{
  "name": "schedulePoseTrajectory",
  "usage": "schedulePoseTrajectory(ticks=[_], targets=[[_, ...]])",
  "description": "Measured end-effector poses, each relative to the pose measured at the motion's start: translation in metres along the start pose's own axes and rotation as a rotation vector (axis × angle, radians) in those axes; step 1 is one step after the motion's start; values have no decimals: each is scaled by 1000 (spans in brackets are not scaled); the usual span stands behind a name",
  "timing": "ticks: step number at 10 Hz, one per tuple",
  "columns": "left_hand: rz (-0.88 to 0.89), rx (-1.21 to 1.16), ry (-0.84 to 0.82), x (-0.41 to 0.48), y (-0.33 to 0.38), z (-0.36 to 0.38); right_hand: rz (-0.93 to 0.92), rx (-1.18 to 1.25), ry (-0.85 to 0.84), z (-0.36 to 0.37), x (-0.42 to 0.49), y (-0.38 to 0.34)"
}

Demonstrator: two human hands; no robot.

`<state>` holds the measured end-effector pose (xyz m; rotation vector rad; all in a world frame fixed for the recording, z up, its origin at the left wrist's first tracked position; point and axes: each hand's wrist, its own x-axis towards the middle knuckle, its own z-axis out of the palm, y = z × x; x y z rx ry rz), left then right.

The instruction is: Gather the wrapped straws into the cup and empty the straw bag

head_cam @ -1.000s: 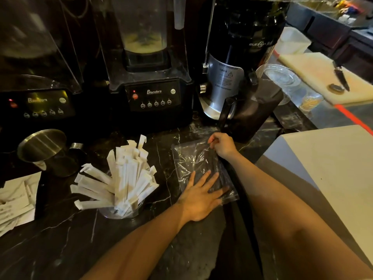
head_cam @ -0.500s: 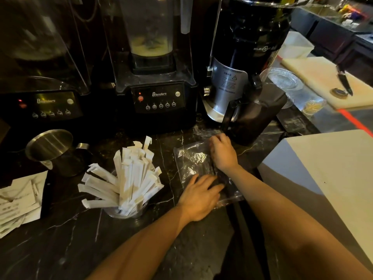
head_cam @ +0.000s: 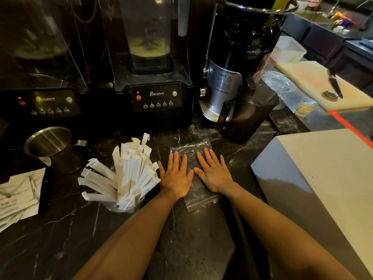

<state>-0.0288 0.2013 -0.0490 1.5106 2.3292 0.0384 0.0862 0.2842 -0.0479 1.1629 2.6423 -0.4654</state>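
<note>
A clear plastic straw bag [head_cam: 192, 147] lies flat on the black marble counter, with nothing visible inside it. My left hand [head_cam: 177, 176] and my right hand [head_cam: 214, 172] rest palm down on it side by side, fingers spread, gripping nothing. To the left of my left hand a clear cup [head_cam: 123, 207] stands packed with several white paper-wrapped straws [head_cam: 129, 174] that fan out above its rim.
Two black blenders [head_cam: 157, 98] and a juicer [head_cam: 234, 57] with a dark jug [head_cam: 248, 118] line the back. A steel pitcher [head_cam: 52, 146] and paper slips [head_cam: 18, 197] sit left. A large pale box [head_cam: 323, 178] stands right, a cutting board with knife [head_cam: 335, 85] beyond.
My right hand came back from the bag's far edge and opened flat. My left hand shifted to lie beside it, so both palms now press the bag down.
</note>
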Motion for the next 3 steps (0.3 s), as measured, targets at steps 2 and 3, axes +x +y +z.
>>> schedulePoseTrajectory(ticks=[2, 3], targets=[[-27, -10, -49, -4, 3, -11, 63, 8, -59, -8, -5, -5], [-30, -73, -14, -7, 17, -18, 70, 45, -8, -15, -8, -7]])
